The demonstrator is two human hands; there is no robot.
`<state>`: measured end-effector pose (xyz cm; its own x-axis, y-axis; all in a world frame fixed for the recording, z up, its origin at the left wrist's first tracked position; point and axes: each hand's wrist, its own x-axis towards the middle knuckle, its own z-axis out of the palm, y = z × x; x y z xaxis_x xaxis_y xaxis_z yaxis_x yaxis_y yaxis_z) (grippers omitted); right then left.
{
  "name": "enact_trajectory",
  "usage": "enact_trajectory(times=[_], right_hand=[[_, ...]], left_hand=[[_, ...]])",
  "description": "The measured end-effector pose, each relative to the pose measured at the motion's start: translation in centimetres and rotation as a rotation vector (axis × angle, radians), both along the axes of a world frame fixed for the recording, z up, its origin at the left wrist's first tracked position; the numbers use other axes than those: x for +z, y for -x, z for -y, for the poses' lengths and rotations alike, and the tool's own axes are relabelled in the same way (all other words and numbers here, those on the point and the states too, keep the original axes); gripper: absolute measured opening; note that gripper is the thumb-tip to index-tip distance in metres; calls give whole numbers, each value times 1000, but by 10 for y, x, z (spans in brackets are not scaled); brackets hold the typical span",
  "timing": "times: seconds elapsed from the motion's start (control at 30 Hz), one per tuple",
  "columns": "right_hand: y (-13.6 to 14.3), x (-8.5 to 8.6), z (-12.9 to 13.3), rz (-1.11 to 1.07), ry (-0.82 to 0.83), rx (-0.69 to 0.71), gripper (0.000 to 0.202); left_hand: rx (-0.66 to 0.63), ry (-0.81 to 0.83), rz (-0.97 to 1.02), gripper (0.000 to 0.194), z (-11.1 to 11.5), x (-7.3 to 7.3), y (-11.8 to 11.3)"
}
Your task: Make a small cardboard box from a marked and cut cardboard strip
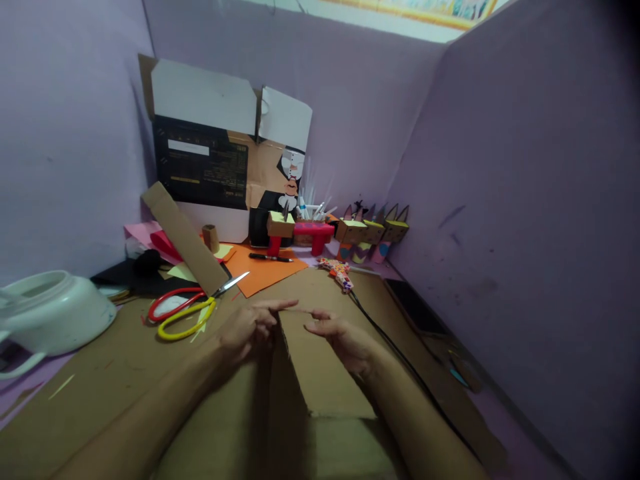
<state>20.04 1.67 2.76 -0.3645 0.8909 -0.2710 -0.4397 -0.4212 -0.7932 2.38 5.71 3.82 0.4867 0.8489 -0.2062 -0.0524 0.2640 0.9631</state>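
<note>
A long brown cardboard box [327,377] stands in front of me at the bottom centre, its narrow top face towards me. My left hand [247,331] is at its far left corner, index finger stretched along the far edge and the other fingers curled against the side. Across from it, my right hand [345,337] grips the far right part of the box, thumb over the top. Its lower fingers are partly hidden. Scissors [216,297] with one red and one yellow handle lie partly spread, left of my left hand. Beyond my hands lies a patterned glue gun [340,272] with a black cord.
A white pot [60,317] stands at the left. A cardboard strip [185,233] leans behind the scissors. Orange paper [253,272] holds a black pen [270,258]. Cardboard cat figures [374,233] stand at the back; a flattened box [203,163] leans on the wall. A dark phone-like slab [413,305] lies right.
</note>
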Motion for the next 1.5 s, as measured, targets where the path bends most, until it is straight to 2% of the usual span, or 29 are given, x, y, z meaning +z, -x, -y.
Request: enact_trajectory(times=[0.17, 0.3, 0.5, 0.63, 0.7, 0.8, 0.9, 0.97, 1.07, 1.3, 1.4, 1.5], right_hand=[[1, -8, -3, 52, -68, -110, 55], [1, -9, -4, 101, -128, -204, 64], [0, -9, -7, 130, -155, -285, 68], [1, -10, -7, 129, -150, -317, 64], [4, -9, -5, 119, -134, -280, 54], [12, -9, 1, 114, -87, -141, 36], [20, -10, 8, 117, -58, 1, 33], [24, -12, 9, 118, -63, 34, 35], [25, -15, 8, 116, -88, 4, 35], [25, -14, 7, 118, -133, -75, 45], [27, -13, 10, 126, -141, -86, 46], [25, -13, 10, 130, -151, -79, 48]], left_hand=[[64, 32, 51, 48, 6, -7, -9], [50, 43, 51, 37, 9, -10, -14], [21, 103, 60, 37, 17, -8, -21], [94, 117, 36, 29, 18, -9, -25], [187, 93, 16, 24, 15, -10, -24], [340, 41, 3, 19, 6, -11, -22], [452, 6, -1, 20, -1, -13, -21], [484, -4, 1, 20, -3, -15, -23], [476, 2, 20, 21, -1, -17, -27], [330, 63, 45, 23, 18, -10, -33], [277, 65, 37, 24, 18, -10, -34], [281, 15, 11, 27, 17, -10, -32]])
